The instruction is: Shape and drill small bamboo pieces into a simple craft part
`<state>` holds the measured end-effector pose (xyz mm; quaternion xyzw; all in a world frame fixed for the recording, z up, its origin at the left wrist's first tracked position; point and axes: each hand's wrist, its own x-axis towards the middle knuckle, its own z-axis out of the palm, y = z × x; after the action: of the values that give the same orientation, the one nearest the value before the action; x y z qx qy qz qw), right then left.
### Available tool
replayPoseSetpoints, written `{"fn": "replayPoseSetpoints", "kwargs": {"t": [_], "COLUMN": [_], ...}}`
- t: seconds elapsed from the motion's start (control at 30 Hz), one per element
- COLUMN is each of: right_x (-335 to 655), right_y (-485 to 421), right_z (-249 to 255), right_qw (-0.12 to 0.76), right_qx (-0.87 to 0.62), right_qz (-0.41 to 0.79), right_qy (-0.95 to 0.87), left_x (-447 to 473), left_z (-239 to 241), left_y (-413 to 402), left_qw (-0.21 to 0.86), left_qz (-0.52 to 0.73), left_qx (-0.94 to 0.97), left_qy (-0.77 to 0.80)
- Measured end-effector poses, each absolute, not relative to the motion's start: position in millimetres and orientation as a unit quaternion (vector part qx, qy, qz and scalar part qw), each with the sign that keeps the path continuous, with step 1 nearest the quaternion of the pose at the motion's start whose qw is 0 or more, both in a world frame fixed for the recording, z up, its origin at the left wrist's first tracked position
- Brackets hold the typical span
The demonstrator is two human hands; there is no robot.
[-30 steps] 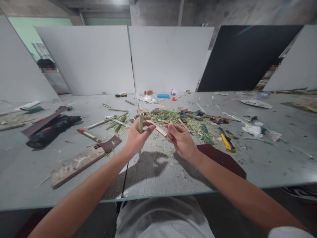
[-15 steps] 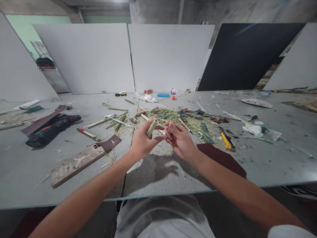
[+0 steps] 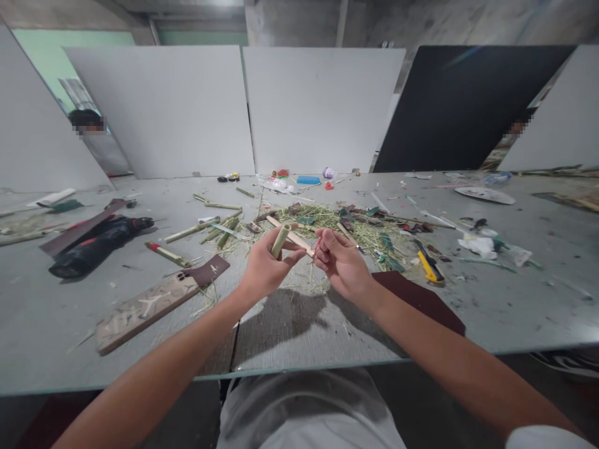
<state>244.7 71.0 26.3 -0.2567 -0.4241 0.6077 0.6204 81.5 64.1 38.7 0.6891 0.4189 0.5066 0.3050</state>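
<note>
My left hand [image 3: 262, 269] is closed around a short, pale green bamboo tube [image 3: 281, 240], whose hollow end points up. Close to its right, my right hand [image 3: 345, 265] pinches a thin red strand [image 3: 317, 247] between thumb and fingers. Most of that strand is hidden by the fingers. Behind the gap between both hands lies a flat light wooden stick [image 3: 298, 241]. A heap of green shavings [image 3: 322, 218] mixed with dark scraps spreads beyond them.
A cordless drill [image 3: 96, 246], a phone in a patterned case [image 3: 147, 308] and bamboo pieces [image 3: 189, 232] lie on the left. To the right are a yellow utility knife [image 3: 428, 263] and a dark red sheet [image 3: 416, 302]. Upright white boards [image 3: 322, 106] stand behind. Parts of other people show between boards.
My left hand has shifted slightly left with the bamboo tube, and my right hand slightly right. The gap between them is wider, showing more of the red strand and the wooden stick.
</note>
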Motion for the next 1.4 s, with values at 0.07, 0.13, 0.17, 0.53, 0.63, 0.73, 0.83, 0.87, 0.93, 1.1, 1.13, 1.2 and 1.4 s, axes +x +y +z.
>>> {"fn": "replayPoseSetpoints", "kwargs": {"t": [0.07,0.13,0.17,0.53,0.63,0.73,0.83,0.87,0.93,1.1,1.13,1.2,1.4], "right_x": [244.2,243.5,243.2,241.9,242.0,242.2,242.4,242.4,242.5,242.3,242.3,242.5,243.2], "right_y": [70.6,69.9,69.4,70.2,69.9,69.4,69.4,69.5,69.7,69.6,69.5,69.4,69.9], "right_z": [26.3,25.8,25.4,20.2,20.9,21.5,21.5,21.4,21.4,21.7,21.8,21.9,20.9], "right_qw": [0.618,0.614,0.611,0.597,0.597,0.597,0.596,0.596,0.596,0.594,0.594,0.594,0.594], "right_qx": [-0.256,-0.250,-0.246,-0.238,-0.244,-0.250,-0.251,-0.250,-0.249,-0.255,-0.258,-0.261,-0.251], "right_qz": [0.611,0.617,0.620,0.631,0.630,0.628,0.626,0.626,0.624,0.621,0.620,0.618,0.626], "right_qy": [-0.424,-0.425,-0.426,-0.435,-0.433,-0.433,-0.436,-0.437,-0.440,-0.443,-0.444,-0.444,-0.439], "left_x": [81.9,82.8,83.3,83.3,82.8,82.7,82.8,82.8,83.0,83.2,83.1,82.8,82.4], "left_z": [38.4,37.5,36.9,33.4,32.6,31.5,31.0,31.1,31.2,30.2,29.9,29.6,32.8], "left_y": [63.1,62.1,61.7,63.7,64.0,64.2,64.2,64.2,64.4,64.8,64.8,64.5,62.4], "left_qw": [0.309,0.322,0.326,0.313,0.313,0.313,0.316,0.318,0.319,0.309,0.308,0.307,0.300], "left_qz": [0.504,0.498,0.496,0.507,0.508,0.507,0.503,0.501,0.500,0.501,0.501,0.501,0.495], "left_qx": [0.693,0.699,0.700,0.696,0.698,0.700,0.701,0.701,0.703,0.706,0.707,0.707,0.710], "left_qy": [0.411,0.400,0.396,0.400,0.395,0.393,0.395,0.395,0.393,0.392,0.393,0.393,0.400]}}
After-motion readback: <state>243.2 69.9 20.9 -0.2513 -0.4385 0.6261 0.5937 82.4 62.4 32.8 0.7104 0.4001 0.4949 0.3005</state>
